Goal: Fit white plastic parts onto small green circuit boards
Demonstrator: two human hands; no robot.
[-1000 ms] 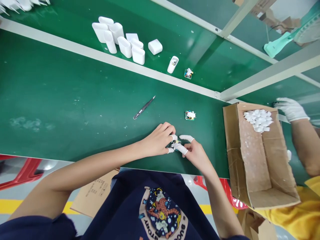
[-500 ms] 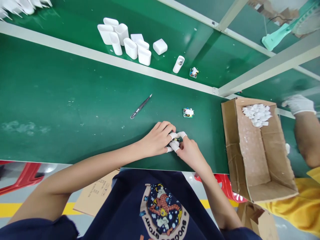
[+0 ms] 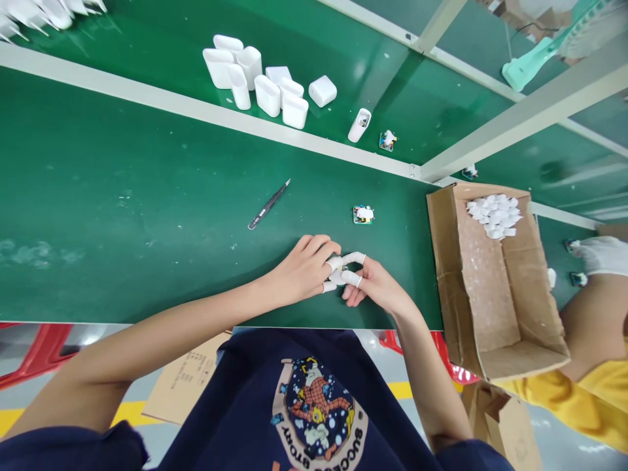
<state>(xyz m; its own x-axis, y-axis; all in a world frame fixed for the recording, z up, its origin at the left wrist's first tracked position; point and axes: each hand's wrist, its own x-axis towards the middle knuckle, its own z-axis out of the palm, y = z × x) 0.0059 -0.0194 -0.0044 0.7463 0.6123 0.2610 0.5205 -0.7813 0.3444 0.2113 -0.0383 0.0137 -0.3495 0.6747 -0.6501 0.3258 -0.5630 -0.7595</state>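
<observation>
In front of my body, both hands are closed around a small circuit board with a white part [image 3: 338,275], mostly hidden by the fingers. My left hand [image 3: 308,267] grips it from the left, with white finger cots on thumb and index finger. From the right, my right hand [image 3: 373,282] pinches it between a cotted thumb and index finger, the other fingers curled below. Beyond the hands lies another circuit board [image 3: 363,214] with white and coloured components. A pair of black tweezers [image 3: 269,205] rests on the green table to its left.
Several white plastic housings [image 3: 267,95] stand behind the metal rail [image 3: 275,129]. A housing with parts inside [image 3: 360,125] and a circuit board [image 3: 387,140] are nearby. On the right is a cardboard box [image 3: 500,288] holding small white pieces [image 3: 495,216]. A co-worker's gloved hand [image 3: 606,255] is beyond it.
My right hand has shifted its grip, its thumb and index finger now spread around the held piece's right side. The co-worker's gloved hand has come lower, by the circuit boards. The view has shifted slightly.
</observation>
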